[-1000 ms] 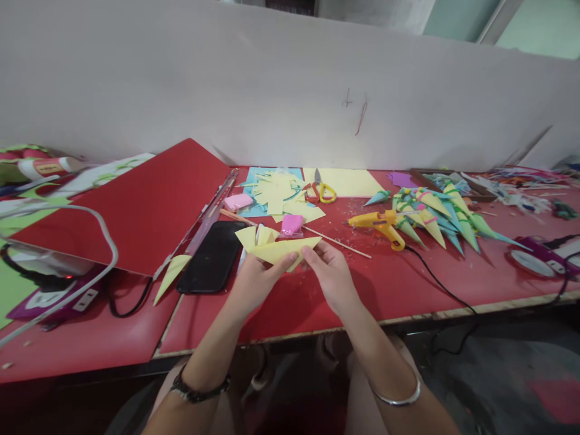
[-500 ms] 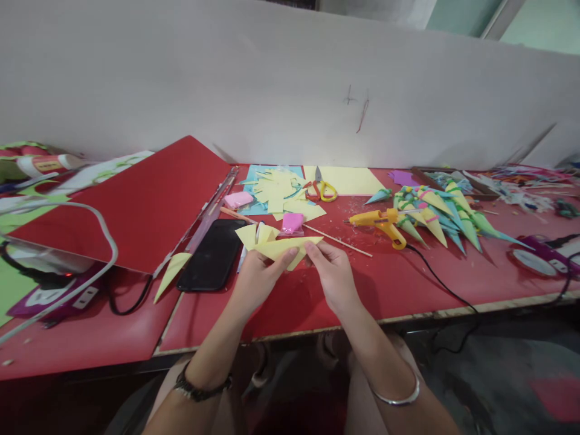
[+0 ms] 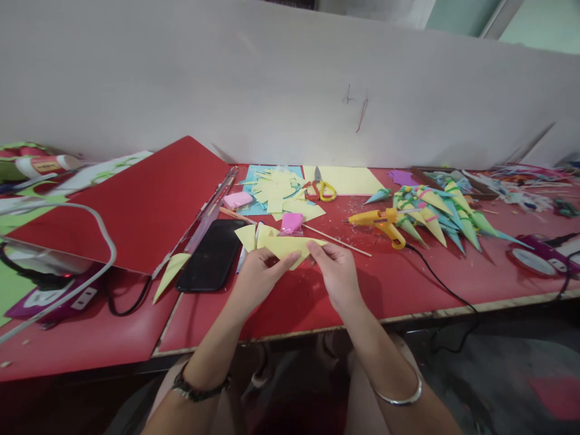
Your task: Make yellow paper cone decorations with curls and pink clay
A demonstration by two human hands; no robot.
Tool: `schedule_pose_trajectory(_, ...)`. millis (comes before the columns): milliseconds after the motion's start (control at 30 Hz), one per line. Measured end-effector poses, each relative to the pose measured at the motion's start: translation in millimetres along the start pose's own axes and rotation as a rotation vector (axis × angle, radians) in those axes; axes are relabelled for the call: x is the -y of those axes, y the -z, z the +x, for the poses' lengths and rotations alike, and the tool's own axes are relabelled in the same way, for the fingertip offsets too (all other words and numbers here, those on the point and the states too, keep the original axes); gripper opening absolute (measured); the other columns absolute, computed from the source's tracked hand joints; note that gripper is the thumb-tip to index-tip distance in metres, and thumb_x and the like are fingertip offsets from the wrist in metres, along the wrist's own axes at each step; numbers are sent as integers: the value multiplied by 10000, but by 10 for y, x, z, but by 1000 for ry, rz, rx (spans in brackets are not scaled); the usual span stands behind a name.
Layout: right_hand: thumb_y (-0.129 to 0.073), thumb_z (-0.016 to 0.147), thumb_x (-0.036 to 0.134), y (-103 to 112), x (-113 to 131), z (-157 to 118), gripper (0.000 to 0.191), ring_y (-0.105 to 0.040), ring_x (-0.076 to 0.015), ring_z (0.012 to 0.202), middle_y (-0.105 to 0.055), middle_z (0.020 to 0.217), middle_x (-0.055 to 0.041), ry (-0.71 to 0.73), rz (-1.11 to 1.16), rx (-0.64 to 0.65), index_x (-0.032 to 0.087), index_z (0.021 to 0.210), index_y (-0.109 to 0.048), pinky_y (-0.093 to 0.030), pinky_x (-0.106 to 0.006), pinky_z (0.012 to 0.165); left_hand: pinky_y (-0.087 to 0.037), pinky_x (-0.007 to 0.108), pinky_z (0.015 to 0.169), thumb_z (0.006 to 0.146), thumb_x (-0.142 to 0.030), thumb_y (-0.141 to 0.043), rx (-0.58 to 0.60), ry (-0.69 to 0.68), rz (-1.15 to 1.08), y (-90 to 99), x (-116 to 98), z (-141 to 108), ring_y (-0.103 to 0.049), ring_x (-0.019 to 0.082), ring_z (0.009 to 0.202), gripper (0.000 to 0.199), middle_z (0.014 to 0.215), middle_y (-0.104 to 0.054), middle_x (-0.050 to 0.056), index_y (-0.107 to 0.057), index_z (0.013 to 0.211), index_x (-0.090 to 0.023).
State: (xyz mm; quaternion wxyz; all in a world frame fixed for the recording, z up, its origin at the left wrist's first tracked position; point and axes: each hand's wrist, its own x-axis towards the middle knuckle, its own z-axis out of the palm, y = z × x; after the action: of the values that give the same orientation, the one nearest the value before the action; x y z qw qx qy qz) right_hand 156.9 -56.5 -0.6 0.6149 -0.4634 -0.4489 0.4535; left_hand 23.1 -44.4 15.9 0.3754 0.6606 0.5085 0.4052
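Between my two hands is a piece of yellow paper (image 3: 286,244), partly curled over, above the front of the red table. My left hand (image 3: 259,275) pinches its left part, thumb on the near face. With thumb and fingers closed, my right hand (image 3: 334,269) grips the right end. Just behind the paper lie a pink packet (image 3: 292,223) and more yellow paper pieces (image 3: 246,237). A black phone (image 3: 211,257) rests left of my left hand, with a yellow paper cone (image 3: 171,273) beyond it. Fingertips behind the paper are hidden.
A yellow glue gun (image 3: 379,223) lies to the right, its cord running off the table's front edge. Several paper cones (image 3: 437,214) are piled beside it. Scissors (image 3: 321,187) and yellow scraps (image 3: 274,188) lie at the back. A red board (image 3: 149,199) leans over a power strip (image 3: 54,296) on the left.
My right hand has shifted slightly to the right and down along the yellow paper, and the paper's curled edge has changed shape a little. My left hand has barely moved.
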Motion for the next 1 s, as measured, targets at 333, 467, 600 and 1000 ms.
schedule_pose_trajectory(333,-532,744,333,91,53,44,194,-494,-115,576,-539,578,24,85,-166,84,161,684,-600,-378,-218,559,-314,192,502,771,-334,-476,-39,-150,266,42,6,20,-423,94,515,275,520,-479,-44,-495,561,-156)
schedule_pose_trajectory(467,-545,740,281,146,90,53,135,-515,-132,661,-587,679,1,256,-378,166,159,725,-602,-386,-222,631,-289,193,496,761,-300,-489,48,-202,358,59,-6,14,-370,81,491,283,504,-436,-54,-426,521,-163)
schedule_pose_trajectory(600,-539,759,299,172,101,64,179,-450,-106,600,-509,603,26,277,-527,258,158,650,-557,-339,-204,580,-275,187,487,777,-289,-460,148,-214,358,24,4,6,-369,79,502,288,512,-413,-55,-390,525,-167)
schedule_pose_trajectory(1000,-473,803,355,221,116,80,299,-316,-80,516,-330,518,54,176,-450,270,164,573,-460,-254,-206,489,-237,192,473,802,-367,-448,115,-257,413,79,0,26,-306,71,483,370,480,-321,-65,-356,507,-164)
